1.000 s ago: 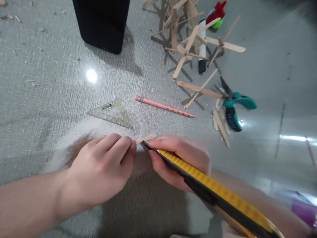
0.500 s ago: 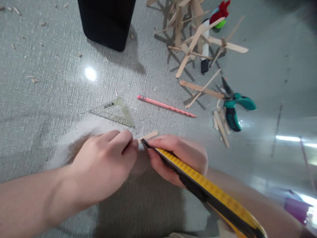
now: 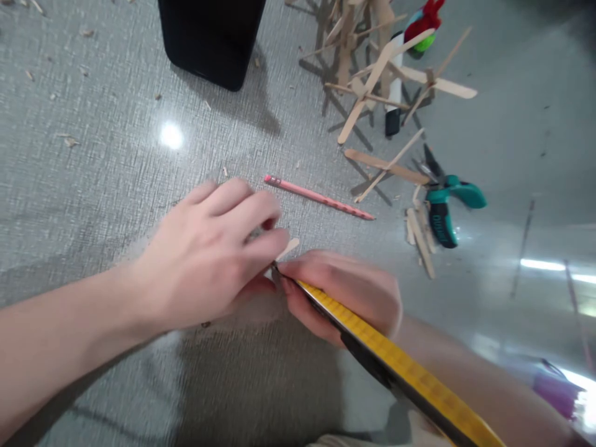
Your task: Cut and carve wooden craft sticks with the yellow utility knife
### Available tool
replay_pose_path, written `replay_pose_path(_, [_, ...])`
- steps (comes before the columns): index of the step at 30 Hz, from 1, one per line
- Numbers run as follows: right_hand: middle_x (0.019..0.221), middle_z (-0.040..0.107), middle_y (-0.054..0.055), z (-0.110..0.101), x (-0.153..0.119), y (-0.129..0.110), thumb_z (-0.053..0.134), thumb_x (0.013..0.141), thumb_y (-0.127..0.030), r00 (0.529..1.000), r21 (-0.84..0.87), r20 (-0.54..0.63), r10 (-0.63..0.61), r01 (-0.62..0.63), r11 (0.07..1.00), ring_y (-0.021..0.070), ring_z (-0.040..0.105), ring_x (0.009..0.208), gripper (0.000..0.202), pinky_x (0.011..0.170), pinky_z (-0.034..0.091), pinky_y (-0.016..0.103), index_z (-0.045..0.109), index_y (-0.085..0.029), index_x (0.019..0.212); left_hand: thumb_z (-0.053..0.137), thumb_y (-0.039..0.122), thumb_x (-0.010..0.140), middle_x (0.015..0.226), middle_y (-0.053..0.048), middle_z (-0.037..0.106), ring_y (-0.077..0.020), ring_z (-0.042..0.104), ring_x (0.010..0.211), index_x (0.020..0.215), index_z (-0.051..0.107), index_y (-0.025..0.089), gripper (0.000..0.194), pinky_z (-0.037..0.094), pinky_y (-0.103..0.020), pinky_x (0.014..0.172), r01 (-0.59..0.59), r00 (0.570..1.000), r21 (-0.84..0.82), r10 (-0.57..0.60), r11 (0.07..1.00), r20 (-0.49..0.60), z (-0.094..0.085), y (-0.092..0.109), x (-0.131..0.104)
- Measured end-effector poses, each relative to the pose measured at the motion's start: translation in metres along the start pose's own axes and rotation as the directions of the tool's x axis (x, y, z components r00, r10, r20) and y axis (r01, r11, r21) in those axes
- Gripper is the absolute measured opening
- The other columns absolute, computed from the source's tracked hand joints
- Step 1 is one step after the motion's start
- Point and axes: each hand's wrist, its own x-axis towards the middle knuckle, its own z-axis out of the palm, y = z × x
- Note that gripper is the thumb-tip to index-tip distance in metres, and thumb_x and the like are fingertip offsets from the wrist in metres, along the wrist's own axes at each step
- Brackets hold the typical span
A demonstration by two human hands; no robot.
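Note:
My right hand [image 3: 344,295] is wrapped round a yellow and black utility knife [image 3: 395,357], its tip pointing up and left. The knife's blade end meets a short wooden craft stick [image 3: 289,248], most of it hidden between my hands. My left hand [image 3: 223,248] is bent over the stick's other end, index finger and thumb closed close to the blade. Just above my left hand lies a pink pencil [image 3: 321,197] on the grey textured table.
Upper right are crossed craft-stick pieces [image 3: 365,96], a white marker [image 3: 395,87] and a red fuzzy object [image 3: 424,25]. Teal-handled pliers [image 3: 442,198] and loose cut sticks [image 3: 421,242] lie at right. A black object [image 3: 212,43] stands at the top, with wood chips [image 3: 69,141] scattered left.
My left hand has moved up and right, its fingers lifting over the blade end, and now covers the clear set square. The knife has barely shifted; the view has moved slightly.

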Motion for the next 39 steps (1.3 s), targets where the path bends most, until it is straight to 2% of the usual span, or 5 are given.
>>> replay_pose_path(9, [0.078, 0.073, 0.002, 0.0025, -0.0034, 0.0001, 0.056, 0.088, -0.006, 1.000, -0.032, -0.024, -0.004, 0.003, 0.999, 0.0183, 0.074, 0.072, 0.026, 0.074, 0.066, 0.031, 0.059, -0.025, 0.105, 0.057, 0.029, 0.095, 0.144, -0.007, 0.051, -0.0366, 0.039, 0.144, 0.123, 0.066, 0.024, 0.030, 0.030, -0.072, 0.111, -0.044, 0.989, -0.138, 0.063, 0.989, 0.135, 0.0045, -0.0037, 0.0064])
replay_pose_path(16, [0.076, 0.072, 0.001, 0.0064, -0.0060, -0.0009, 0.057, 0.085, -0.004, 0.998, -0.049, -0.060, -0.013, 0.010, 0.999, 0.0192, 0.072, 0.064, 0.028, 0.063, 0.066, 0.031, 0.061, -0.026, 0.103, 0.059, 0.036, 0.090, 0.132, -0.008, 0.057, -0.0387, 0.040, 0.143, 0.101, 0.070, 0.013, 0.028, 0.050, -0.060, 0.098, 0.033, 0.992, -0.190, -0.008, 0.981, 0.129, 0.0065, -0.0037, 0.0084])
replay_pose_path(21, [0.076, 0.072, 0.001, 0.0053, -0.0063, 0.0011, 0.056, 0.086, -0.003, 0.999, -0.075, -0.037, -0.026, 0.024, 0.997, 0.0187, 0.072, 0.064, 0.029, 0.062, 0.064, 0.030, 0.060, -0.025, 0.104, 0.058, 0.038, 0.089, 0.141, -0.009, 0.052, -0.0399, 0.032, 0.147, 0.104, 0.070, 0.012, 0.032, 0.045, -0.065, 0.102, 0.089, 0.964, -0.153, -0.047, 0.984, 0.262, 0.0057, -0.0028, 0.0087])
replay_pose_path(29, [0.075, 0.073, 0.002, 0.0042, -0.0058, 0.0023, 0.058, 0.085, -0.005, 0.997, -0.080, -0.045, -0.066, 0.063, 0.995, 0.0179, 0.072, 0.063, 0.026, 0.062, 0.064, 0.027, 0.060, -0.024, 0.102, 0.071, 0.041, 0.084, 0.146, -0.008, 0.051, -0.0377, 0.037, 0.146, 0.116, 0.071, 0.022, 0.038, 0.028, -0.068, 0.116, -0.021, 0.993, -0.139, 0.036, 0.990, 0.108, 0.0091, -0.0062, 0.0051])
replay_pose_path(39, [0.073, 0.072, 0.000, 0.0067, -0.0068, 0.0039, 0.057, 0.086, -0.006, 0.995, -0.066, -0.084, -0.057, 0.052, 0.996, 0.0178, 0.072, 0.061, 0.026, 0.058, 0.064, 0.029, 0.060, -0.026, 0.102, 0.069, 0.041, 0.086, 0.149, -0.010, 0.047, -0.0377, 0.033, 0.147, 0.117, 0.069, 0.018, 0.039, 0.032, -0.068, 0.113, 0.015, 0.974, -0.129, 0.014, 0.992, 0.224, 0.0053, -0.0044, 0.0075])
